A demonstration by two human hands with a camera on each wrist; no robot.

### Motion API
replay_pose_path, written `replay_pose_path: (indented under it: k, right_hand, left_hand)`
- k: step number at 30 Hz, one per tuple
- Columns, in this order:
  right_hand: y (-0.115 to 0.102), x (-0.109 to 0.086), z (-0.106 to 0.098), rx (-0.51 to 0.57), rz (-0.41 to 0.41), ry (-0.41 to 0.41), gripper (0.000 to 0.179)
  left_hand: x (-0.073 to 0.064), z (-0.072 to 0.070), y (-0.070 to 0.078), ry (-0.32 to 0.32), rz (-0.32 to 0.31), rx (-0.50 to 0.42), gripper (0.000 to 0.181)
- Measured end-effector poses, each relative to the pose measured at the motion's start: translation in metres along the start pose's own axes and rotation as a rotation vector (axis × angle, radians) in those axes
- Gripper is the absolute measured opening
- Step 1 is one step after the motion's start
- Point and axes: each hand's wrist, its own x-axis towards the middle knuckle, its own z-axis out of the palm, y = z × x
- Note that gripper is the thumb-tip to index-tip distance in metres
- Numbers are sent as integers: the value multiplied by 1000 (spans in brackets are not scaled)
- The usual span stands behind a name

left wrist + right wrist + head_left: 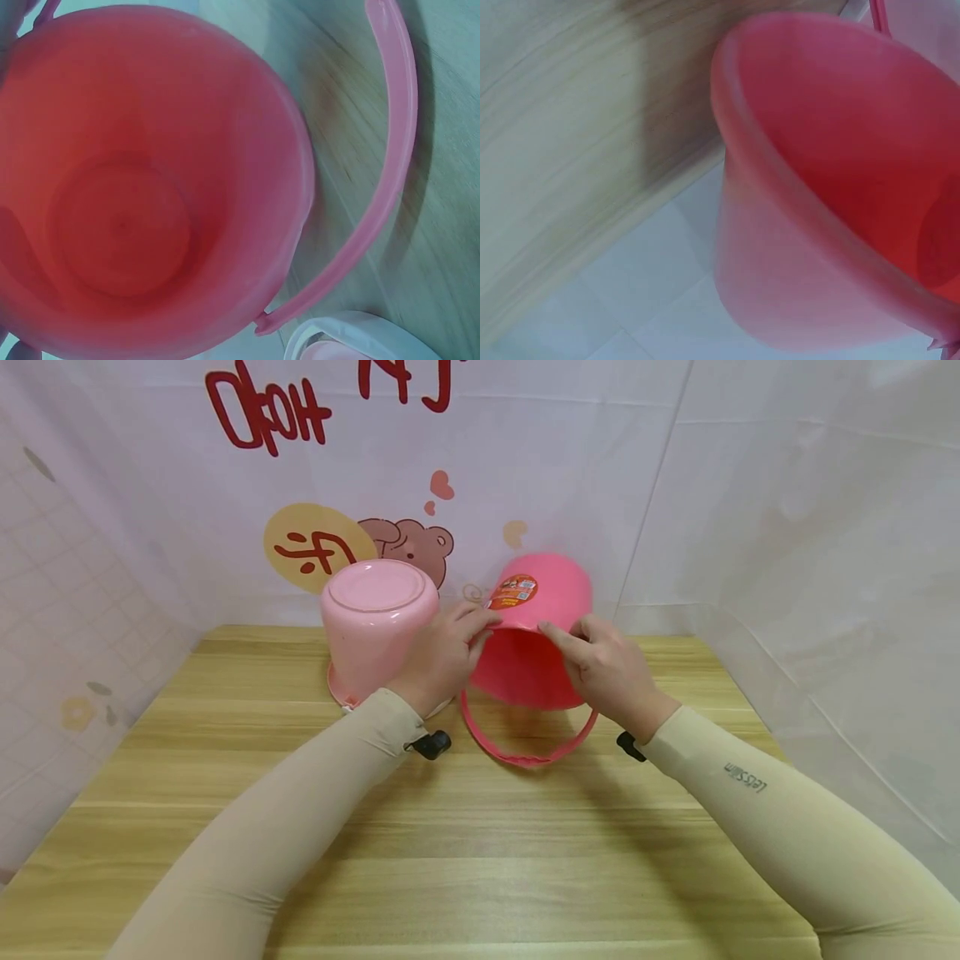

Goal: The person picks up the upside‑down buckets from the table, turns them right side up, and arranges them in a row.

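Observation:
A bright pink bucket is tilted with its open mouth toward me, and its round base shows deep inside in the left wrist view. My left hand grips its upper rim at the left. At the right of the same rim, my right hand pinches the edge. The bucket's pink handle hangs down in a loop in front of the mouth. An orange-red label is stuck on the bucket's side. In the right wrist view the bucket wall and rim fill the right half.
Just left of my left hand, a pale pink bucket stands upside down on the wooden table. Its white handle shows in the left wrist view. A white printed sheet hangs behind the table, with plain sheeting at the right.

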Motion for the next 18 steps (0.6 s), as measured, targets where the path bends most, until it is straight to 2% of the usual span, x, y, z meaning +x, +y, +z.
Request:
replay_pose_path:
  k: [8, 12, 18]
  right_hand:
    - [3, 3, 0, 50, 72, -25, 40]
    - [6, 1, -1, 110, 108, -32, 37]
    - [12, -4, -3, 180, 169, -57, 39]
  left_hand:
    - [-2, 3, -6, 38, 63, 46, 36]
    - [-4, 5, -11, 17, 94, 72, 42]
    - [-6, 6, -18, -15, 116, 62, 50]
